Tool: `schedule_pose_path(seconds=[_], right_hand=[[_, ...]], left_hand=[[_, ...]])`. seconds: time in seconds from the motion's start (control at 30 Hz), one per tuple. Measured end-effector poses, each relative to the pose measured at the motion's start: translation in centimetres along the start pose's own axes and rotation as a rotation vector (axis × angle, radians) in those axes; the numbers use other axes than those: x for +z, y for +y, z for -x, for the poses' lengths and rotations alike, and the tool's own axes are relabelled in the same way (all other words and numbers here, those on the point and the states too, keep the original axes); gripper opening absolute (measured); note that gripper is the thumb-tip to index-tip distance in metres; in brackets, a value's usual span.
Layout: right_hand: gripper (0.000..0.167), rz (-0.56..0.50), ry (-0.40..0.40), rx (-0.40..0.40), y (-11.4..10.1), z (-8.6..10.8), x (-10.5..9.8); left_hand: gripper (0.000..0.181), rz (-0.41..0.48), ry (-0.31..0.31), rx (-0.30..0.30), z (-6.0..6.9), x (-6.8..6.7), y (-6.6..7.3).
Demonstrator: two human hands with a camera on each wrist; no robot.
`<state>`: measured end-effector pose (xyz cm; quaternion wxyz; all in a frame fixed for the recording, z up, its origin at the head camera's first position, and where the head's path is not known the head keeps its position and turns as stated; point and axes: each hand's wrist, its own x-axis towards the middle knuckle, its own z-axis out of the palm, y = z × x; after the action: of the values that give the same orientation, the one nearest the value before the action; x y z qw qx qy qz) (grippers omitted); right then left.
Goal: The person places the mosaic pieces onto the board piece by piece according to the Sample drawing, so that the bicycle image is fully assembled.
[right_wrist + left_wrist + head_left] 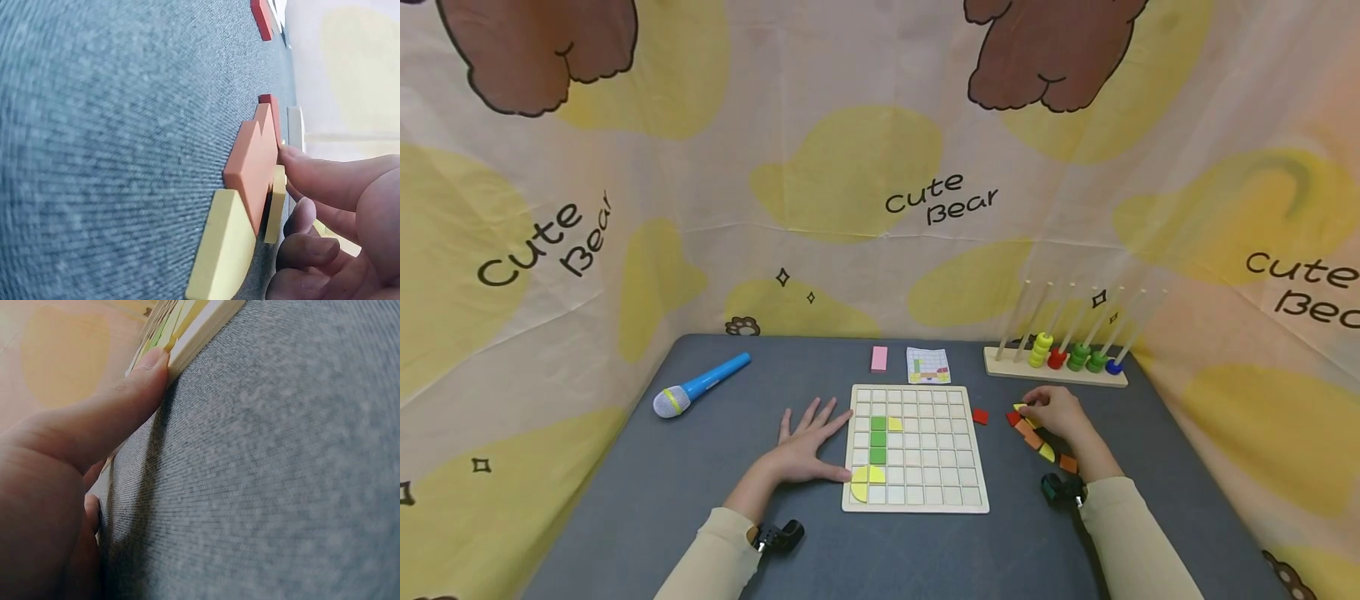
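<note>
Your grey table: board; mic left of it; pink tile, card behind; blocks right; abacus behind-right.

Bear-print cloth, bead counter and toy microphone suggest a children's play corner.

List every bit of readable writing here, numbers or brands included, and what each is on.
"cute Bear": patterned backdrop cloth, left side.
"cute Bear": same cloth, centre.
"cute Bea…": same cloth, right side, last letters cut off by the head picture's edge.
Blue microphone: any marking is too small to read.
Printed grid card: coloured squares show; any text is too small to read.
No numbers or brand names legible.
</note>
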<state>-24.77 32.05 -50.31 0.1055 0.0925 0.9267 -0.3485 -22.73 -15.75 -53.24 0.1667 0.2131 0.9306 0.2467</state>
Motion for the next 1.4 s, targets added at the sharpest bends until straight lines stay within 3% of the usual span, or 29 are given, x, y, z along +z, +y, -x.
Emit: schedule_pose_path(seconds=[0.37,0.67,1.0,1.3,1.4], right_hand=[[0.032,-0.01,-0.005,0.032,0.1,0.1,-0.1],[0.028,-0.035,0.015,-0.074,-0.8,0.6,-0.1],[0.024,-0.142,-0.029,-0.15,-3.0,1.8,0.6],[0.023,-0.105,0.014,-0.266,-5.2,2.9,2.0],[0.021,-0.109,0.021,-0.27,-5.8,3.4,2.6]], left_hand=[[0.109,-0.007,0.0,-0.008,0.0,0.1,0.0],[0.109,0.0,0.0,-0.004,0.1,0.0,0.1],[0.109,0.009,0.0,0.009,0.2,-0.1,0.1],[0.109,0.002,-0.001,0.008,0.1,0.0,-0.1],[0.109,0.0,-0.002,0.007,0.0,0.1,-0.2]])
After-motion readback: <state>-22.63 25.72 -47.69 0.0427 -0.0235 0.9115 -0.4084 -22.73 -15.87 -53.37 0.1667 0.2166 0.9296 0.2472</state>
